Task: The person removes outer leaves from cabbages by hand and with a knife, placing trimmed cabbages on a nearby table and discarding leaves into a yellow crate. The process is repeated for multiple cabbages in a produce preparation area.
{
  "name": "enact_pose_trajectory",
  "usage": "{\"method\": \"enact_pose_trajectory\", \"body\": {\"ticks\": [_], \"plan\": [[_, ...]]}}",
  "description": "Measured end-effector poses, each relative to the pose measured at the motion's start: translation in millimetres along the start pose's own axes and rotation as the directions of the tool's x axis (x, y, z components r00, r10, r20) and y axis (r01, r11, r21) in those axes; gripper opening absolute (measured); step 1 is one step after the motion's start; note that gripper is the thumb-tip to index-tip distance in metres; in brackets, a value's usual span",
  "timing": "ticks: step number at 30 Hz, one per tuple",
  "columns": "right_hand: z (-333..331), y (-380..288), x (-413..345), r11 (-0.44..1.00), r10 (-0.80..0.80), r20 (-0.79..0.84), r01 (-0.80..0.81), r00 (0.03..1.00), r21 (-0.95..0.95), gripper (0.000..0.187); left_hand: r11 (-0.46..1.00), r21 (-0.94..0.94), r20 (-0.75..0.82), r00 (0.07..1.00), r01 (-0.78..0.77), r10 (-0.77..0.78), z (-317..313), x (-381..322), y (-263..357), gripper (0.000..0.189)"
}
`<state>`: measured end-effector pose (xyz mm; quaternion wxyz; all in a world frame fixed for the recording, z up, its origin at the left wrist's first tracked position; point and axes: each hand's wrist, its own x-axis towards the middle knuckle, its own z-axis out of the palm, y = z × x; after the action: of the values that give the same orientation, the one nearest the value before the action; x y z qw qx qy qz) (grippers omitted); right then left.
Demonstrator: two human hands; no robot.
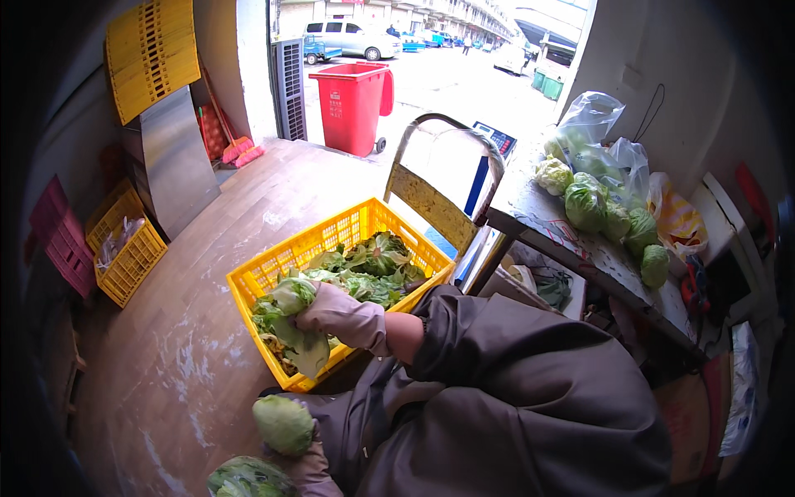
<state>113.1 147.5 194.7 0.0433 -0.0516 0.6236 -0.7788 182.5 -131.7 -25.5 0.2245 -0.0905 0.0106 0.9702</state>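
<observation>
My right hand (341, 317), in a pale glove, reaches over a yellow plastic crate (251, 279) and grips lettuce leaves (307, 351). One broad leaf hangs below its fingers, and a rounded pale green piece (294, 295) shows at the knuckles. Loose, partly browned leaves (366, 279) fill much of the crate's floor. Low in the picture, my gloved left hand (307, 469) holds a trimmed round lettuce head (284, 426) outside the crate's near corner. Another leafy head (248, 478) is beside that hand, cut off by the bottom edge; what supports it is hidden.
On the right, a worktable (559, 242) bears several lettuce heads (587, 202) and plastic bags (590, 130). A metal-framed chair (435, 208) stands beyond the crate. Another yellow crate (133, 255) is at left, and a red wheeled bin (351, 109) stands by the doorway.
</observation>
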Motion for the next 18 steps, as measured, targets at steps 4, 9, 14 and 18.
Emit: {"method": "enact_pose_trajectory", "body": {"ticks": [4, 9, 14, 18], "plan": [[20, -16, 4, 0.979, -0.087, 0.045, 0.094, 0.995, -0.181, 0.034, 0.992, -0.029, 0.019, 0.993, 0.119, -0.118, -2, 18, -32, 0.076], [27, -66, -3, 0.940, -0.040, 0.154, 0.090, 0.987, -0.328, 0.030, 0.976, 0.170, -0.089, 0.989, 0.133, -0.119, 29, 58, -63, 0.056], [78, -55, 14, 0.969, 0.103, 0.179, -0.058, 0.978, -0.241, 0.025, 0.891, -0.346, 0.076, 0.956, 0.292, -0.284, 50, 82, -75, 0.053], [153, 41, 67, 0.410, -0.226, 0.771, 0.776, 0.596, -0.479, 0.017, 0.943, -0.297, 0.058, 0.989, 0.150, -0.139, 55, 95, -57, 0.053]]}}
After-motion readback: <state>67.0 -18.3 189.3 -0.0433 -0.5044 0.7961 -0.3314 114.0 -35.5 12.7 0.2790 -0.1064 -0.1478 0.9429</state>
